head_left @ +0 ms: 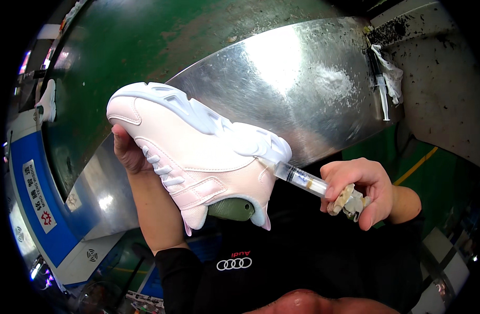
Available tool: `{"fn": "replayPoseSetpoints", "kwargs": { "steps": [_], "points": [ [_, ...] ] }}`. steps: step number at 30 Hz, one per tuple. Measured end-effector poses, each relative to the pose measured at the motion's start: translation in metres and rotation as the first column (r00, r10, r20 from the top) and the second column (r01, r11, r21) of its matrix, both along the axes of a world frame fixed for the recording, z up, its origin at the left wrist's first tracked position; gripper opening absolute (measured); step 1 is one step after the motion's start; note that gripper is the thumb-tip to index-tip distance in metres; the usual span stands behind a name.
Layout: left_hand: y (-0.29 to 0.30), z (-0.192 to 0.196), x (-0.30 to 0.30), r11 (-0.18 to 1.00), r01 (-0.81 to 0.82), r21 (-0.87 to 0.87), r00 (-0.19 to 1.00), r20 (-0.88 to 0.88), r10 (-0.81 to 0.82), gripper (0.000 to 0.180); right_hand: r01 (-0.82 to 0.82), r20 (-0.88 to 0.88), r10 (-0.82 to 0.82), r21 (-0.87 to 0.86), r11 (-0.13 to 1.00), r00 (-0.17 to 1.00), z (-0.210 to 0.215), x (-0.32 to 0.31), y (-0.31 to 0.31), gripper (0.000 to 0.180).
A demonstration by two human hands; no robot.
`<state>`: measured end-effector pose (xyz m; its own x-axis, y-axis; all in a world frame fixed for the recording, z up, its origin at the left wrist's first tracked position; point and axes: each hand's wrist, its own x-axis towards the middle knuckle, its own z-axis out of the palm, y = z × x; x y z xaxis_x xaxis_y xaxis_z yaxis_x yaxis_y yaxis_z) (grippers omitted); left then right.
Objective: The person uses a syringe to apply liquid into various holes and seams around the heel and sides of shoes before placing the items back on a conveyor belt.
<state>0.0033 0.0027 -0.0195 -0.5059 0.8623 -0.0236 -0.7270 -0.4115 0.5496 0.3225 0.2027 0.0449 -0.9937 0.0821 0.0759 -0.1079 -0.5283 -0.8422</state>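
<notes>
A pale pink sneaker with a white sole is held up in front of me, sole side upward and toe to the left. My left hand grips it around the toe and laces; most of those fingers are hidden behind the shoe. A green shoe last fills its opening. In my right hand is a clear syringe, its tip at the seam between sole and upper near the heel. A crumpled, stained wad sits at the syringe's rear end, between my fingers.
Beyond the shoe lies a shiny metal work surface with a white residue patch. At its right end are another syringe and a crumpled white cloth. A green surface runs behind; another white shoe stands far left, above a blue panel.
</notes>
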Motion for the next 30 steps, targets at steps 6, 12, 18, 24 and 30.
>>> {"fn": "replayPoseSetpoints", "kwargs": {
  "steps": [6,12,18,24,30],
  "points": [
    [-0.003,0.007,-0.001,1.0,0.025,0.003,1.0,-0.005,-0.025,0.066,0.055,-0.193,-0.025,0.153,0.987,0.981,0.006,-0.021,0.002,0.055],
    [0.002,0.014,0.006,0.996,0.064,0.056,0.998,-0.022,-0.062,0.068,0.07,-0.235,-0.041,0.116,0.991,0.971,-0.001,-0.043,-0.007,0.054],
    [0.007,0.014,0.01,0.995,0.017,0.095,1.0,-0.024,-0.015,0.07,0.027,-0.16,-0.02,0.038,0.999,0.987,-0.008,-0.054,-0.008,0.054],
    [0.007,0.017,0.012,0.997,-0.06,0.055,0.997,-0.036,0.062,0.071,0.002,-0.158,0.018,0.126,0.992,0.987,-0.011,-0.052,-0.001,0.051],
    [0.004,0.009,0.009,0.993,0.014,0.114,0.999,-0.038,-0.009,0.068,0.022,-0.146,0.013,0.236,0.972,0.989,0.002,-0.047,-0.002,0.05]
  ]
}}
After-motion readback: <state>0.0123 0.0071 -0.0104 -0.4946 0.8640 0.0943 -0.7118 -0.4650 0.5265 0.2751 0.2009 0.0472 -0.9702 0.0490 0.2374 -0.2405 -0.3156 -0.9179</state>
